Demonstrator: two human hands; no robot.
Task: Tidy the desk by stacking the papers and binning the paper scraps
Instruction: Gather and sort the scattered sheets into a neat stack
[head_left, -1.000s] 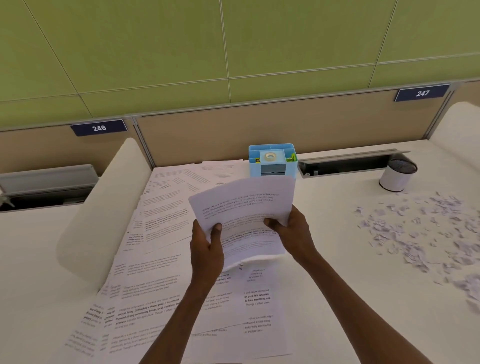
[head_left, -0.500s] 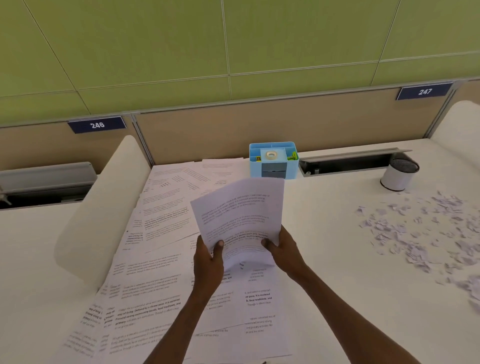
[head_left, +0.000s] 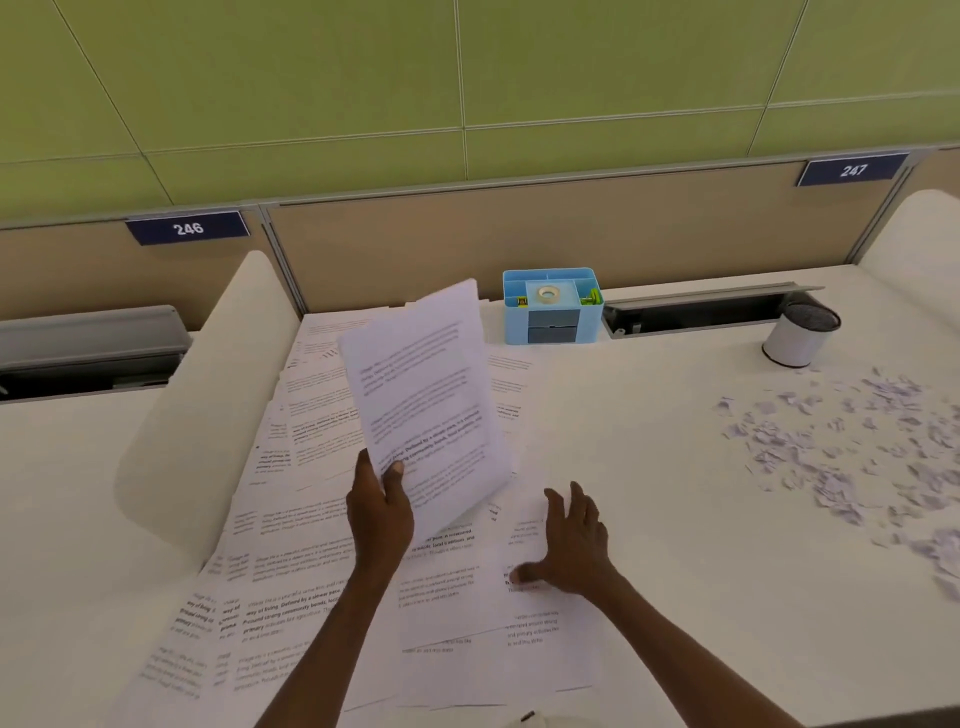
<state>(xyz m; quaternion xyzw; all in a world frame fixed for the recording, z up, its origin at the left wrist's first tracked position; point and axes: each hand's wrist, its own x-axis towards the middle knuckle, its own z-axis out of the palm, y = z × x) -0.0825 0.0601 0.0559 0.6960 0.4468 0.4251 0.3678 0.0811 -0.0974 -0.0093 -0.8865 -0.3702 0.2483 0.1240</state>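
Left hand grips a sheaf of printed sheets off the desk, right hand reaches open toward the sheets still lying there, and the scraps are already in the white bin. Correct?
Not quite. The head view shows the paper scraps still scattered on the desk, beside the white bin. The left hand does grip the sheaf, and the right hand is open.

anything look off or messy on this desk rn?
Yes. Torn paper scraps lie strewn over the desk's right side, beside the white bin, not in it. Printed sheets sprawl overlapped and askew on the left.
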